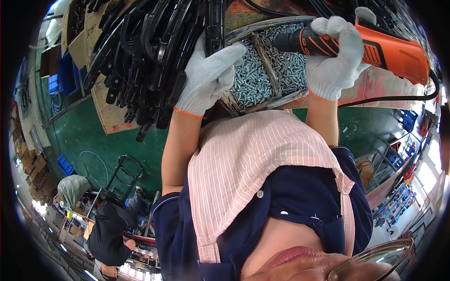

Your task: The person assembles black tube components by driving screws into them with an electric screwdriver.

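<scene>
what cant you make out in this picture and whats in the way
All in the head view:
Far end of the black bar at the left hand: cut off by the upper edge.
Middle of the orange power tool: covered by the right hand.
Where the cord leads: hidden behind the right forearm.
Threads on the small metal screws: too small.

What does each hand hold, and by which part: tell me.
The right hand holds the orange power tool around its front section; the left hand holds a black bar-shaped part by its near end.
</scene>
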`<move>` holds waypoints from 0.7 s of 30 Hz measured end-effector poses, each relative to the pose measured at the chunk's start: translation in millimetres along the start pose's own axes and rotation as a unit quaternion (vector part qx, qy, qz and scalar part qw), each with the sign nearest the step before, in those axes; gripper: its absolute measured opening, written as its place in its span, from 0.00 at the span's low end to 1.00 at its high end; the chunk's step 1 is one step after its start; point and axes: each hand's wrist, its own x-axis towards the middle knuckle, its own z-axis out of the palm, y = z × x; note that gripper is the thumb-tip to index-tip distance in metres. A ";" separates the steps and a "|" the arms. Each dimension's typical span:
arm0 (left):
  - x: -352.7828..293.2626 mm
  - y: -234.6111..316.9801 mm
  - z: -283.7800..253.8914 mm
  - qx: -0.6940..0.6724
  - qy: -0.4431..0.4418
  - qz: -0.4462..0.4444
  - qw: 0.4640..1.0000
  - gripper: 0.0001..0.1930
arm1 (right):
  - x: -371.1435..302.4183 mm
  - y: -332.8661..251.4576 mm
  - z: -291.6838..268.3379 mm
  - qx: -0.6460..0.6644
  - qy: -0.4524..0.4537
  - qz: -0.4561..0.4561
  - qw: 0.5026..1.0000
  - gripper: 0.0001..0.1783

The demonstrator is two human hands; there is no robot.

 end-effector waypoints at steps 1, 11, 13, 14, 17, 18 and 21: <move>0.5 0.7 0.0 -0.005 -0.014 -0.002 1.000 0.22 | -0.1 1.8 -1.9 -0.042 0.010 -0.008 0.999 0.21; -0.2 1.2 1.4 -0.028 -0.017 -0.009 0.999 0.27 | -0.1 7.1 3.2 -0.077 0.023 0.009 0.997 0.23; -1.7 2.4 5.0 -0.004 -0.004 0.001 1.000 0.16 | 0.9 1.7 7.5 -0.097 0.039 0.010 0.994 0.23; -1.7 3.1 8.0 0.019 0.009 0.009 1.000 0.13 | 2.1 -3.1 12.2 -0.068 0.050 0.021 0.996 0.22; -1.6 3.2 19.1 -0.035 0.120 -0.079 0.989 0.29 | 11.0 -15.1 10.8 0.008 0.009 0.038 0.999 0.20; -2.1 2.1 17.8 -0.036 0.122 -0.076 0.989 0.29 | 14.0 -18.4 10.2 0.052 -0.040 0.044 0.997 0.18; -0.3 -5.3 16.0 -0.025 0.069 -0.054 0.996 0.41 | 19.0 -35.4 13.0 0.096 -0.015 0.063 0.993 0.16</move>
